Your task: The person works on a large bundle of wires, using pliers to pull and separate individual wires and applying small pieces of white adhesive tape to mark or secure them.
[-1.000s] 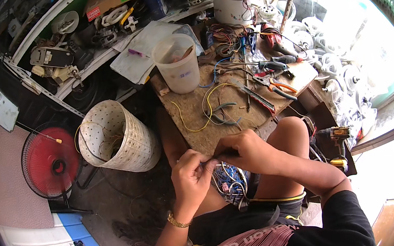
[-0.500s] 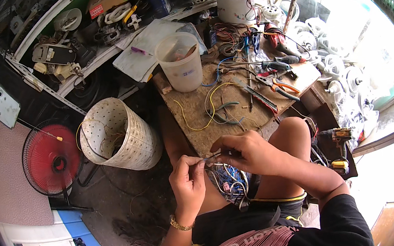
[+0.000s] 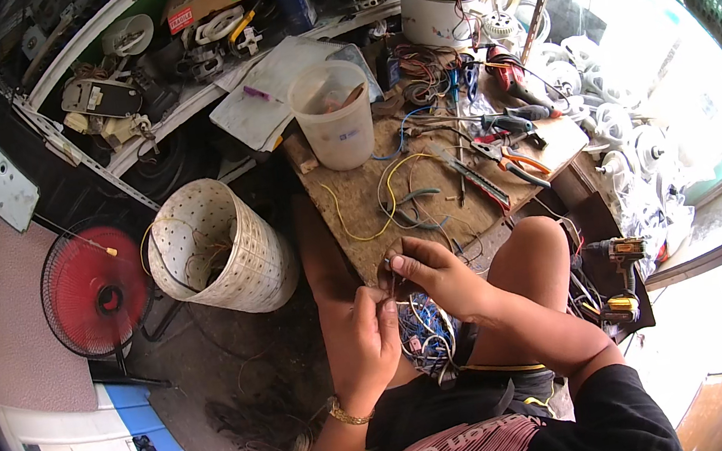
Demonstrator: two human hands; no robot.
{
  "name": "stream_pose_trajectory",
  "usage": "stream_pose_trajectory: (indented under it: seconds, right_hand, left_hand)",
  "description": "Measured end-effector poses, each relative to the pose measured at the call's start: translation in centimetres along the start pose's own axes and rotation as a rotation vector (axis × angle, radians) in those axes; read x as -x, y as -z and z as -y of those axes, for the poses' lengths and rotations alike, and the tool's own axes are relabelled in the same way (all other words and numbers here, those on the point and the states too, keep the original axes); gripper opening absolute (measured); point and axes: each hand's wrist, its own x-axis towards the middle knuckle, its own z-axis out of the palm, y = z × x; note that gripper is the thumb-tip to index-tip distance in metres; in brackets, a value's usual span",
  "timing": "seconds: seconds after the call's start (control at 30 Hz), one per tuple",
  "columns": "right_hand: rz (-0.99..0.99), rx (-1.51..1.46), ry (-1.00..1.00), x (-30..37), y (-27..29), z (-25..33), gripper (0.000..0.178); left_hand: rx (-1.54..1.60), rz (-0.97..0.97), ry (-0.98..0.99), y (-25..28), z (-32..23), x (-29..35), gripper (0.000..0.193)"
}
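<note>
Above my lap, my left hand [image 3: 365,339] and my right hand [image 3: 434,276] come close together, both closed in a pinch. A short, thin dark wire [image 3: 391,287] runs between their fingertips; its ends are hidden by the fingers. The right hand sits slightly higher and farther out than the left. Beneath them, between my thighs, lies a tangled bundle of blue and white wires [image 3: 427,331]. A loose yellow wire [image 3: 392,194] curls over the wooden board [image 3: 357,226] just beyond my hands, beside green-handled pliers [image 3: 416,195].
On the board stand a translucent bucket [image 3: 340,137], a utility knife [image 3: 488,189] and orange-handled pliers [image 3: 516,159]. To the left are a perforated white bin [image 3: 261,261] and a red fan [image 3: 106,296]. A cordless drill [image 3: 627,272] lies right of my knee.
My right hand has turned upright, its thumb now on top. My left hand has shifted slightly right, and the wire between them has swung from nearly level to steep.
</note>
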Motion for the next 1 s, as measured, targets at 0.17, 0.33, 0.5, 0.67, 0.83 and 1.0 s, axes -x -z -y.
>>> stream_pose_trajectory:
  seconds: [0.17,0.33,0.5,0.67,0.83,1.0]
  right_hand:
    - [0.051,-0.791,-0.288,0.1,0.0,-0.9,0.016]
    - [-0.131,-1.287,-0.392,-1.2,2.6,-1.9,0.012]
    - [-0.070,-0.644,0.200,-3.8,10.4,0.3,0.019]
    - [0.166,0.298,0.245,0.1,4.5,0.1,0.039]
    - [0.167,0.046,0.036,0.8,3.2,-1.9,0.026]
    - [0.156,-0.041,0.122,0.7,2.6,-2.3,0.021]
  left_hand:
    - [0.021,0.120,0.028,-0.7,-0.2,-0.3,0.015]
    - [0.149,0.127,0.085,-1.1,-1.1,0.1,0.010]
    - [0.465,0.162,0.244,-0.9,-1.0,3.9,0.020]
    - [0.689,0.124,0.292,-1.7,0.2,1.9,0.021]
    - [0.386,0.110,0.139,-1.8,-1.2,1.1,0.017]
    - [0.357,0.149,0.182,-1.8,-0.9,1.4,0.016]
